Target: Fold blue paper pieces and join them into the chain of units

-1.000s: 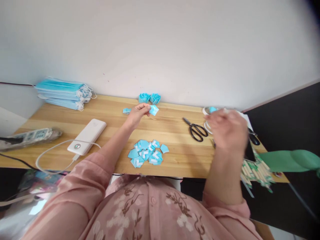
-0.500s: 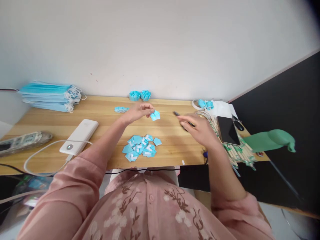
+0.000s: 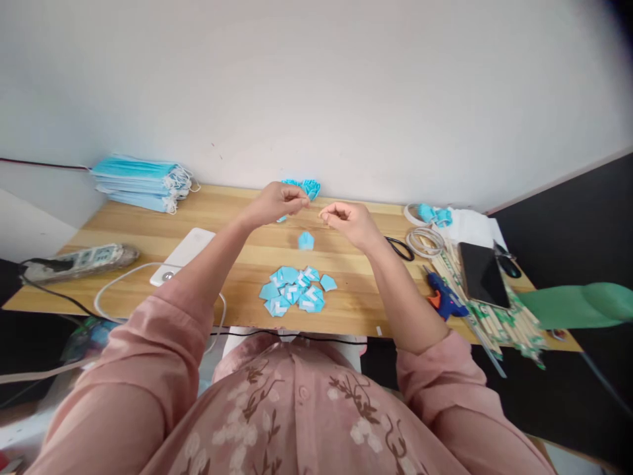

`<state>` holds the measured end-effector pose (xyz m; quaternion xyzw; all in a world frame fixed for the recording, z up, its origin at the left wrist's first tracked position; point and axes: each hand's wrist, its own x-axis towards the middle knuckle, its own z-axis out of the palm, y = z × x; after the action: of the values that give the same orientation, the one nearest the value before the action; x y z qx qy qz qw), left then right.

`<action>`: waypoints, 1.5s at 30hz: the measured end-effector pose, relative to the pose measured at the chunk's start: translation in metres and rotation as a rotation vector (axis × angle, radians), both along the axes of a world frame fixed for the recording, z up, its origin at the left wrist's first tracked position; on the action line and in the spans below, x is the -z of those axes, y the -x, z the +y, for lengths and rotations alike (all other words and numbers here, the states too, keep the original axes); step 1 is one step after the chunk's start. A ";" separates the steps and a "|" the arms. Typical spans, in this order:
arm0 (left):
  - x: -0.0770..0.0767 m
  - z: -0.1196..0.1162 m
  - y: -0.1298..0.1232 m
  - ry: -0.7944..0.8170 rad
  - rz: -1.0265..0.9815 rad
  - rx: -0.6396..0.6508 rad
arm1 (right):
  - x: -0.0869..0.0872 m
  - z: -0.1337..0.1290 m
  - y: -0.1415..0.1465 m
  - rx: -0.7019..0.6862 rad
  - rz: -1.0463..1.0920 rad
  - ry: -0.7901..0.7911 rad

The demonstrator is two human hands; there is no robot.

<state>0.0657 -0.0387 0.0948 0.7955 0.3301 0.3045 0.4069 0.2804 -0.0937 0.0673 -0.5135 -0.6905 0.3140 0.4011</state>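
My left hand (image 3: 277, 204) is raised over the table with thumb and fingers pinched together. Across a small gap, my right hand (image 3: 349, 221) pinches too. Anything in either pinch is too small to make out. Below and between them, a folded light-blue piece (image 3: 306, 241) lies on the wood. Nearer my body is a cluster of similar blue folded pieces (image 3: 291, 290), several with white strips on them. Behind my left hand stand blue rosettes (image 3: 311, 189), partly hidden. Scissors (image 3: 399, 249) rest beside my right wrist, with their black handles showing.
Face masks (image 3: 141, 181) are stacked at the back left, with a white power bank (image 3: 184, 254) and a power strip (image 3: 82, 262) before them. On the right are a blue glue gun (image 3: 445, 297), a cable coil (image 3: 425, 242), a phone (image 3: 482, 274) and wrapped sticks (image 3: 509, 323).
The folded blue piece has left my left hand and lies on the table. My right hand has let go of the scissors and moved in close to my left. The view has shifted left.
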 end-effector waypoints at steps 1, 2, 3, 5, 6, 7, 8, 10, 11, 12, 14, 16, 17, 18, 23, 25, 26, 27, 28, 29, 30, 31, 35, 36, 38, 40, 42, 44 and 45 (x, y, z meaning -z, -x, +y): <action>0.001 0.003 0.002 -0.008 0.020 -0.032 | 0.001 0.004 0.001 0.003 0.021 -0.004; 0.002 0.005 0.004 -0.014 0.036 -0.056 | 0.002 0.008 0.001 0.011 0.029 -0.006; 0.004 0.008 0.005 -0.021 0.045 -0.078 | 0.004 0.011 0.001 0.022 0.023 -0.005; 0.009 0.011 0.010 -0.045 0.067 -0.118 | 0.009 0.014 -0.002 0.045 -0.054 0.016; 0.012 0.013 0.012 -0.058 0.090 -0.136 | 0.011 0.014 -0.003 0.044 -0.130 0.041; 0.015 0.014 0.015 -0.067 0.128 -0.149 | 0.014 0.013 -0.005 0.036 -0.223 0.074; 0.018 0.015 0.017 -0.073 0.182 -0.149 | 0.016 0.012 -0.005 0.019 -0.321 0.111; 0.024 0.015 0.020 -0.086 0.331 -0.110 | 0.020 0.008 -0.003 -0.028 -0.505 0.172; 0.027 0.014 0.020 -0.096 0.413 -0.076 | 0.021 0.007 -0.002 -0.053 -0.580 0.188; 0.030 0.012 0.019 -0.107 0.492 -0.036 | 0.023 0.005 0.001 -0.072 -0.640 0.192; 0.038 0.004 0.013 -0.126 0.623 0.030 | 0.029 0.003 0.005 -0.098 -0.714 0.190; 0.046 -0.006 0.007 -0.131 0.707 0.044 | 0.036 0.001 0.008 -0.097 -0.723 0.177; 0.050 -0.011 0.003 -0.136 0.735 0.032 | 0.040 0.000 0.008 -0.093 -0.708 0.165; 0.053 -0.015 0.000 -0.142 0.758 0.023 | 0.045 -0.002 0.008 -0.089 -0.684 0.150; 0.068 -0.026 -0.007 -0.197 0.812 -0.011 | 0.061 -0.010 0.004 -0.100 -0.506 0.099; 0.070 -0.025 -0.005 -0.206 0.789 -0.027 | 0.062 -0.013 0.003 -0.116 -0.430 0.117; 0.069 -0.023 -0.004 -0.203 0.759 -0.034 | 0.061 -0.014 0.002 -0.125 -0.393 0.138; 0.067 -0.022 -0.003 -0.201 0.724 -0.043 | 0.060 -0.015 0.001 -0.134 -0.360 0.168; 0.065 -0.020 -0.002 -0.203 0.687 -0.057 | 0.058 -0.016 0.001 -0.145 -0.333 0.199; 0.063 -0.019 -0.001 -0.209 0.654 -0.074 | 0.056 -0.016 0.001 -0.156 -0.315 0.223; 0.061 -0.017 0.000 -0.219 0.630 -0.087 | 0.055 -0.016 0.000 -0.164 -0.308 0.236; 0.059 -0.015 0.000 -0.230 0.624 -0.088 | 0.053 -0.016 0.001 -0.168 -0.313 0.239; 0.065 -0.015 0.000 -0.204 0.722 0.010 | 0.052 -0.014 0.001 -0.156 -0.371 0.221; 0.068 -0.016 -0.001 -0.198 0.747 0.029 | 0.053 -0.013 0.002 -0.151 -0.379 0.219; 0.074 -0.019 -0.003 -0.209 0.776 0.040 | 0.055 -0.013 0.001 -0.144 -0.383 0.208; 0.077 -0.021 -0.005 -0.237 0.785 0.029 | 0.057 -0.014 0.000 -0.143 -0.372 0.186; 0.075 -0.023 -0.004 -0.240 0.748 -0.002 | 0.058 -0.016 -0.001 -0.141 -0.340 0.174; 0.069 -0.023 -0.002 -0.206 0.667 -0.051 | 0.059 -0.017 -0.002 -0.149 -0.267 0.201; 0.065 -0.023 -0.001 -0.187 0.627 -0.079 | 0.060 -0.017 -0.002 -0.162 -0.208 0.232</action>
<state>0.0665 -0.0619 0.0297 0.8709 0.4407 0.0892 0.1986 0.2827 -0.1104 0.0069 -0.5287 -0.7265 0.3681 0.2390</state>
